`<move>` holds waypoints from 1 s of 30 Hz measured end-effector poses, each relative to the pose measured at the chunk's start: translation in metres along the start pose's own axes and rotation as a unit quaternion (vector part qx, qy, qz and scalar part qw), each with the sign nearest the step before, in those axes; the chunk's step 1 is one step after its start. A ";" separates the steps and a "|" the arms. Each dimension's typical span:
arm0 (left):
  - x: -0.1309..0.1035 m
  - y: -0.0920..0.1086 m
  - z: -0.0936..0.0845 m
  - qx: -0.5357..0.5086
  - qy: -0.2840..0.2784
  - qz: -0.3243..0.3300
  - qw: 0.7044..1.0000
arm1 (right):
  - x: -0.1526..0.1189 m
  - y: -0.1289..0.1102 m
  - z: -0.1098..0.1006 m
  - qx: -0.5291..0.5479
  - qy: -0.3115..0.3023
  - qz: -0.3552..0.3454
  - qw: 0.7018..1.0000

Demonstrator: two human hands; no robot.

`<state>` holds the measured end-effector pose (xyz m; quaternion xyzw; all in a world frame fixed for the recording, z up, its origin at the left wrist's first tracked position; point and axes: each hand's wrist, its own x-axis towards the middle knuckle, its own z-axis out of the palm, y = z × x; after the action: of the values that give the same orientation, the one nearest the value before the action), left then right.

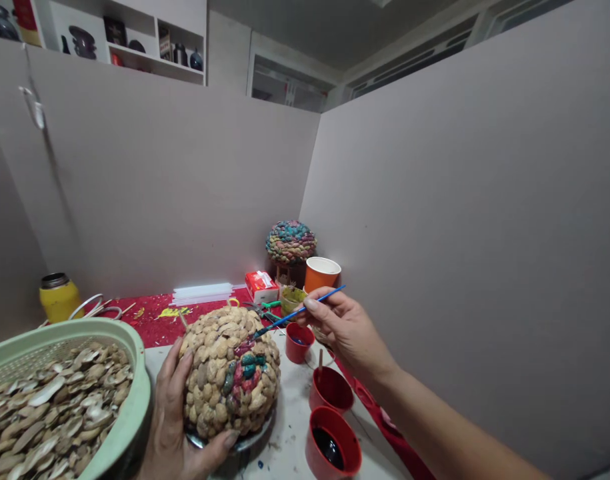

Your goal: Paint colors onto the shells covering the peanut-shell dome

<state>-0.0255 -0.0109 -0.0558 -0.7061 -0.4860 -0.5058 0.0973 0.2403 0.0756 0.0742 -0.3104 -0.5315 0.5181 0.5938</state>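
Note:
A dome covered in peanut shells sits in a shallow metal dish. Most shells are bare tan; a patch on its right side is coloured red, teal and dark grey. My left hand steadies the dome, fingers along its left side and thumb at the lower front. In my right hand is a thin blue paintbrush, pinched between thumb and fingers. Its dark wet tip meets the shells just above the coloured patch. Red cups of dark liquid stand to the right of the dome.
A green basket of shell halves fills the lower left. Behind are a yellow jar, white sticks, a red-and-white pack, green-handled pliers, an orange cup and a painted shell dome. Grey partitions enclose the table.

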 end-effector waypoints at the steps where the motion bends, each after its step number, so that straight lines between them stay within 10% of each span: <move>1: -0.001 -0.001 0.000 -0.002 -0.001 -0.003 1.000 | 0.000 0.000 0.000 0.004 0.001 0.000 1.000; 30: 0.004 -0.001 -0.001 -0.011 -0.002 -0.008 1.000 | -0.001 -0.001 0.003 0.040 -0.037 -0.001 0.999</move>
<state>-0.0269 -0.0087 -0.0521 -0.7041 -0.4864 -0.5104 0.0844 0.2379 0.0742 0.0758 -0.2665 -0.5326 0.5495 0.5859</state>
